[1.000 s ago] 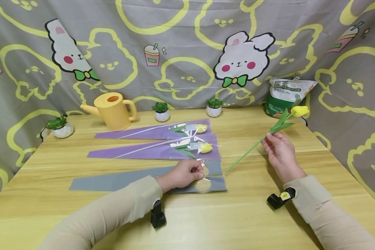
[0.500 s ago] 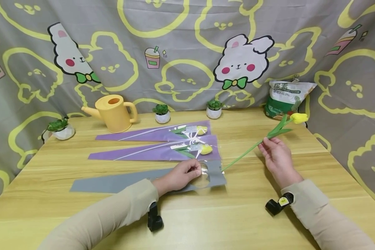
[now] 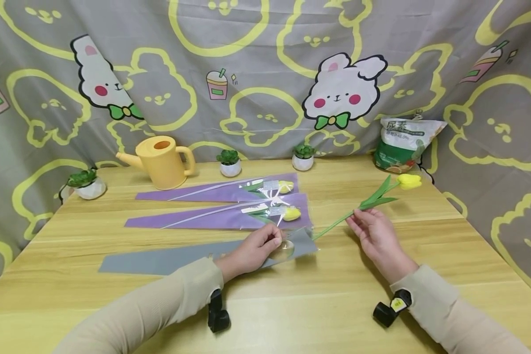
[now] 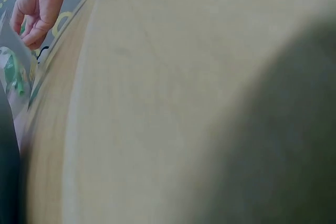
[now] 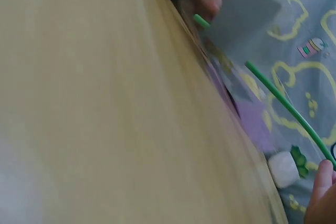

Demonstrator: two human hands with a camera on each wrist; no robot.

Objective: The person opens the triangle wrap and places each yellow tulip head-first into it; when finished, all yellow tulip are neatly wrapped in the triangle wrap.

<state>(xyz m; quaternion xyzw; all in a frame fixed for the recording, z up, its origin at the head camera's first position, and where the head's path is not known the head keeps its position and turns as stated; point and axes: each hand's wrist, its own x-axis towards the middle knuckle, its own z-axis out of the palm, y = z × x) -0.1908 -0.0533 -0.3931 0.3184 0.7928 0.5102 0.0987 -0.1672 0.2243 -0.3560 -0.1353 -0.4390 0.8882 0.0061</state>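
Observation:
My left hand [image 3: 253,250] pinches the upper layer of a grey flower sleeve [image 3: 141,258] beside its round see-through window [image 3: 284,249]. The sleeve's wide right end is lifted off the table. My right hand [image 3: 378,241] pinches the stem of a yellow artificial tulip [image 3: 409,182] just below its leaves, flower up to the right. The tulip's lower stem runs in at the sleeve's wide end; in the right wrist view the green stem [image 5: 286,103] passes behind the grey sheet [image 5: 244,17] and its tip shows again near my left fingers.
Two purple sleeves [image 3: 181,219], each with a yellow tulip inside, lie behind the grey one. Along the back stand a yellow watering can [image 3: 161,162], small potted succulents [image 3: 303,160] and a green-and-white bag [image 3: 402,145]. A patterned curtain [image 3: 265,59] hangs behind the table.
My right hand has moved left and toward me with the tulip, bringing its stem into the sleeve. My left hand has raised the sleeve's wide end.

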